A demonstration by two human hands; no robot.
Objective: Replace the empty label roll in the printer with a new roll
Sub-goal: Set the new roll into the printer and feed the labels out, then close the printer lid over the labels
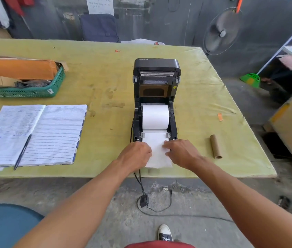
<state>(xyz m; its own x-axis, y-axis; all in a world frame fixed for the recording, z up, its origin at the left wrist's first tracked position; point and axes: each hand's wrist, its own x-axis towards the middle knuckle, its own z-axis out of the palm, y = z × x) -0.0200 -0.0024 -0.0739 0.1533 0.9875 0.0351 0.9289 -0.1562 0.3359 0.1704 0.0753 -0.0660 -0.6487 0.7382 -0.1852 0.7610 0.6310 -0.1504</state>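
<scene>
A black label printer (157, 68) stands on the table with its lid swung up. A full white label roll (155, 116) sits in its bay. A strip of label paper (157, 153) runs from the roll out over the printer's front to the table edge. My left hand (136, 153) grips the strip's left edge and my right hand (181, 151) holds its right edge, fingers pressed on the paper. The empty brown cardboard core (216, 146) lies on the table to the right of the printer.
An open lined notebook (52, 135) with a pen (22, 152) lies at the left. A green basket (34, 90) of cardboard and envelopes stands behind it. Printer cables (141, 185) hang off the table's front edge to an adapter on the floor. A fan (222, 33) stands at back right.
</scene>
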